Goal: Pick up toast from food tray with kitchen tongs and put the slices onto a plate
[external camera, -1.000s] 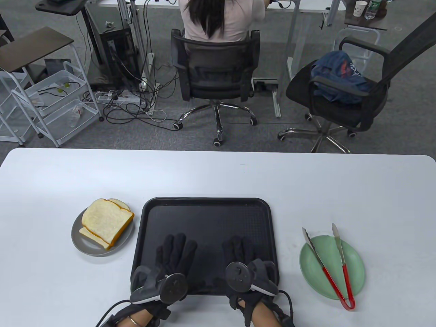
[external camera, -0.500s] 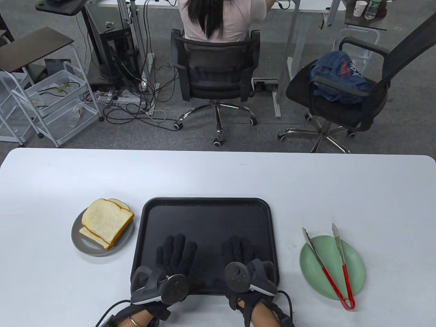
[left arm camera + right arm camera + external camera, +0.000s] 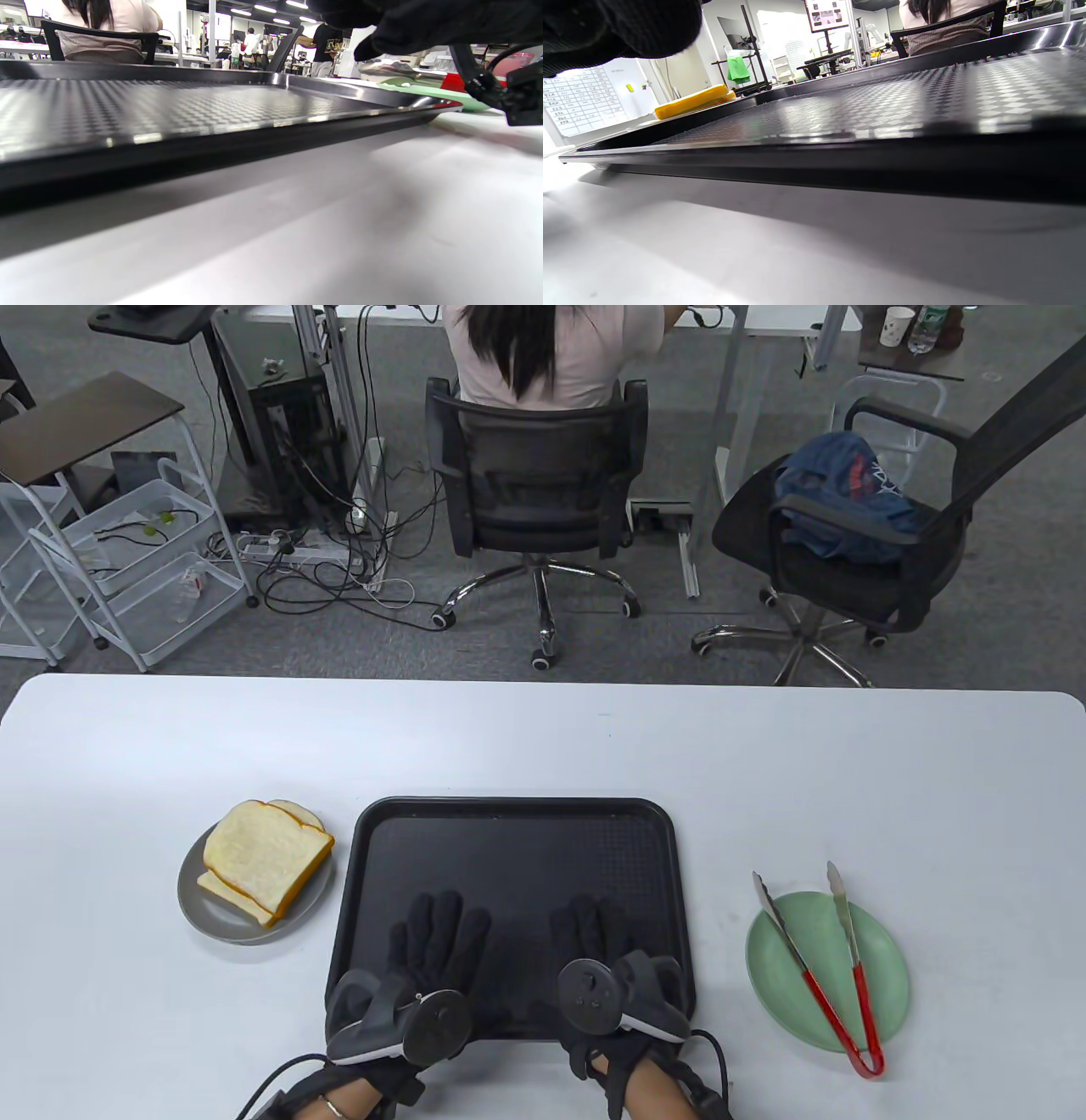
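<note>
Toast (image 3: 267, 857) unmoved; both hands likewise.

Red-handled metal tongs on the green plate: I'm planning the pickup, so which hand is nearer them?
Right. The right hand rests on the black tray, just left of the tongs; the left hand lies farther left.

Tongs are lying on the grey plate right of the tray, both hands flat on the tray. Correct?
Not quite: the tongs lie on the green plate, right of the tray; the grey plate on the left holds the toast. The table view shows it. The left hand and right hand do rest flat on the tray.
</note>
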{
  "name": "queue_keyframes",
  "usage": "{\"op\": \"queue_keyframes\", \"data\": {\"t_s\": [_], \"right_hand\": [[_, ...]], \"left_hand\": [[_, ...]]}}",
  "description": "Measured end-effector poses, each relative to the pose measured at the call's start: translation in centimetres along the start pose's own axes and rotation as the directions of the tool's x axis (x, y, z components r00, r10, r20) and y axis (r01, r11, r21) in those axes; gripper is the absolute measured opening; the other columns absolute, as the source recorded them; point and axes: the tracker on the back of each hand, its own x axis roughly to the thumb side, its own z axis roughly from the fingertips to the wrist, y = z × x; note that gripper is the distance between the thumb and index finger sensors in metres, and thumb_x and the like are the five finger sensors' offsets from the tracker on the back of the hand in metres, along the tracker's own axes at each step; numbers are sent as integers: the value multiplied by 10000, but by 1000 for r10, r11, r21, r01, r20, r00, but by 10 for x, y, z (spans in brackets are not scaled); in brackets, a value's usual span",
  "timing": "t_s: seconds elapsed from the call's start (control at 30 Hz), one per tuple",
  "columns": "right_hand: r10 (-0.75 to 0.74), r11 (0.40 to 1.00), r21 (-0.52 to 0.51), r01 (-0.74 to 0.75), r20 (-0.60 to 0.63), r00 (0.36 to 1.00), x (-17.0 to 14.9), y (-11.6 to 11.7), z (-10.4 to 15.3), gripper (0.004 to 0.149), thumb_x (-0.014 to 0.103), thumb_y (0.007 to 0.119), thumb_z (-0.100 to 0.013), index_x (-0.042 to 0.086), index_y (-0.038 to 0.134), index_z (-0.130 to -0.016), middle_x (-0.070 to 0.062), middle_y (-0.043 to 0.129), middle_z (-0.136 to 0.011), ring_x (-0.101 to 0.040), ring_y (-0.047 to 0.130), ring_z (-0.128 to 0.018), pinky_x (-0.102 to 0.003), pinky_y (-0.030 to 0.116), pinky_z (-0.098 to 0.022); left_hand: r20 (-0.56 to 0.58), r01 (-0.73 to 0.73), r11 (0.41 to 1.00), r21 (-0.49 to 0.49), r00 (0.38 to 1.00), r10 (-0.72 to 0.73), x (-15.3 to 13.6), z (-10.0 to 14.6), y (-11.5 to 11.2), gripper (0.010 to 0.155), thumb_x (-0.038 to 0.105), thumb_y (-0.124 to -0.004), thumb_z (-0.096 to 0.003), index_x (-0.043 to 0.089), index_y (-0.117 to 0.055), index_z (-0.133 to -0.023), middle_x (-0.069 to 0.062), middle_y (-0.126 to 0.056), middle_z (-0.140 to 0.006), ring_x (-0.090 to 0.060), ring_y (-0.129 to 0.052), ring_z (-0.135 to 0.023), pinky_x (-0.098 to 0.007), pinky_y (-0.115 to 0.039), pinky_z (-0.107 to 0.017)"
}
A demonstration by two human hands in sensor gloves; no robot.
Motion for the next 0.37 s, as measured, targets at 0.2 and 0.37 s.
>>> {"op": "queue_keyframes", "data": {"t_s": [0.2,0.37], "right_hand": [[0,1000,4,0,3,1000,1,0,0,1015,521,754,-427,14,67,-974,-340,51,-1017,-622,78,-844,-793,385,-518],[1,1000,13,-1,3,1000,1,1,0,1016,523,753,-426,14,65,-973,-340,49,-1016,-623,77,-843,-793,386,-518]], "left_hand": [[4,0,1000,-8,1000,0,1,0,0,1049,666,-507,-676,-17,112,-1178,-456,97,-1153,-725,-38,-1013,-794,-290,-754],[8,-1,1000,-14,1000,1,1,0,-1,1052,666,-507,-676,-20,113,-1178,-455,95,-1154,-727,-36,-1012,-794,-290,-754]]}}
